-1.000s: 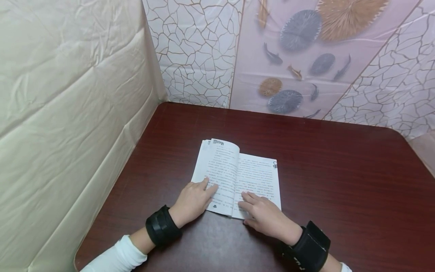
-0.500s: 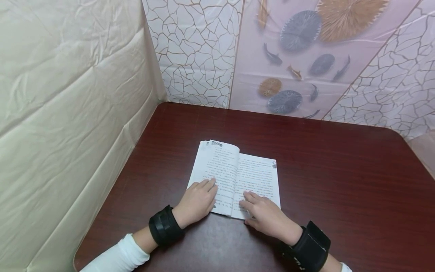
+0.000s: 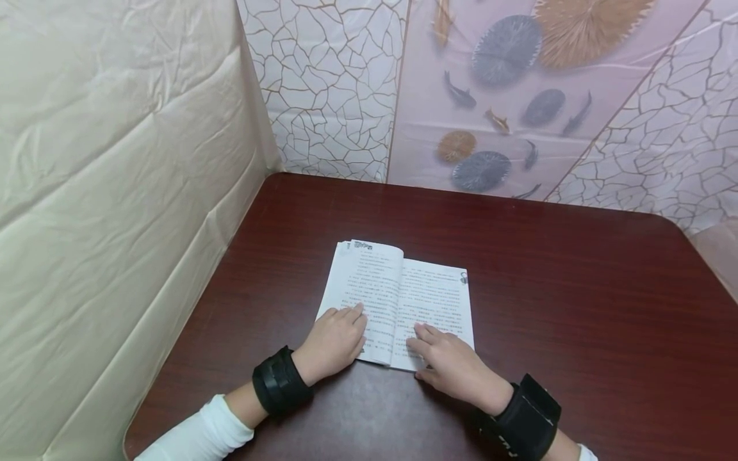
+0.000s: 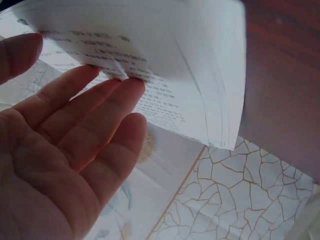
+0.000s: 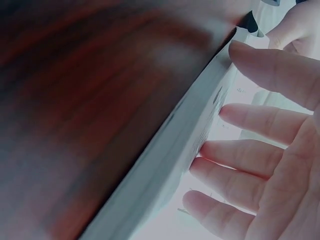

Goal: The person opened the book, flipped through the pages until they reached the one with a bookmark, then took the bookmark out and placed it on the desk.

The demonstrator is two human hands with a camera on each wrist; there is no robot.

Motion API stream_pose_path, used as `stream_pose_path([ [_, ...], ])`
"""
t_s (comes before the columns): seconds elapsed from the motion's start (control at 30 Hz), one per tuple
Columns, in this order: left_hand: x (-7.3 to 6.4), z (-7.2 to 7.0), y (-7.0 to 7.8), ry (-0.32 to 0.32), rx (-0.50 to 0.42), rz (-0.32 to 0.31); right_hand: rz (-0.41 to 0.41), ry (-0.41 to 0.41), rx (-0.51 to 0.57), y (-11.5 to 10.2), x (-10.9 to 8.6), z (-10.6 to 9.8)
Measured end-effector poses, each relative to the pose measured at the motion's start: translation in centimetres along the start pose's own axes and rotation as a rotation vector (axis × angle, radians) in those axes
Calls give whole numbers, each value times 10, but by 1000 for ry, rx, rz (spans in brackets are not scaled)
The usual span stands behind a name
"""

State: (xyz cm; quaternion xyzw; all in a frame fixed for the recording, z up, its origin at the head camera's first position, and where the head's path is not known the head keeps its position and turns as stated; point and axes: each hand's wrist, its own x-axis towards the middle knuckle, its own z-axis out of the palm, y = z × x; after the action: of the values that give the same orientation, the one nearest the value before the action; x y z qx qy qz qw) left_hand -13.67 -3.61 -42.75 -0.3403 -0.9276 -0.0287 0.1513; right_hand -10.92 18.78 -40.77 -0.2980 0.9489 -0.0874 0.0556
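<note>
An open book (image 3: pixel 377 275) with printed text lies on the dark red-brown table, its left page curving up at the spine. My left hand (image 3: pixel 331 342) rests on the lower part of the left page, fingers together. In the left wrist view, the left hand's fingertips (image 4: pixel 135 86) touch the printed page (image 4: pixel 200 75), and the fingers are extended. Across the spine, my right hand (image 3: pixel 452 368) rests on the lower right page. Its extended fingers press on the page in the right wrist view, with the thumb (image 5: pixel 250 57) at the thick edge of the pages (image 5: pixel 165 150).
The brown table (image 3: pixel 576 307) extends around the book. A cream quilted sheet (image 3: pixel 127 192) hangs along the left side. Behind the table is a patterned curtain (image 3: pixel 328 89). Black bands (image 3: pixel 282 381) are strapped round both wrists.
My left hand has shifted slightly right on the left page, and its spread fingers have come together. The book has slid a little to the left. My right hand has hardly moved.
</note>
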Motion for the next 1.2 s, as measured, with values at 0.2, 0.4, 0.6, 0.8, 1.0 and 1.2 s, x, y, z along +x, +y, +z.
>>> stream_pose_path([
  [0.2, 0, 0, 0, -3, -9, -2, 3, 3, -6, 0, 1, 0],
  [0.4, 1, 0, -1, -16, -21, -2, 4, 5, -10, 0, 2, -1],
  [0.6, 2, -1, -1, 1, -18, 5, -19, 8, -26, 0, 2, -2],
  [0.8, 2, -1, -1, -1, -20, 6, -40, 20, -41, 1, 3, -1],
  [1.0, 2, -1, -1, -11, -26, 1, -54, 16, -35, 2, 2, -2],
  [1.2, 2, -1, -1, -17, -28, -3, -74, 21, -40, 3, 2, -3],
])
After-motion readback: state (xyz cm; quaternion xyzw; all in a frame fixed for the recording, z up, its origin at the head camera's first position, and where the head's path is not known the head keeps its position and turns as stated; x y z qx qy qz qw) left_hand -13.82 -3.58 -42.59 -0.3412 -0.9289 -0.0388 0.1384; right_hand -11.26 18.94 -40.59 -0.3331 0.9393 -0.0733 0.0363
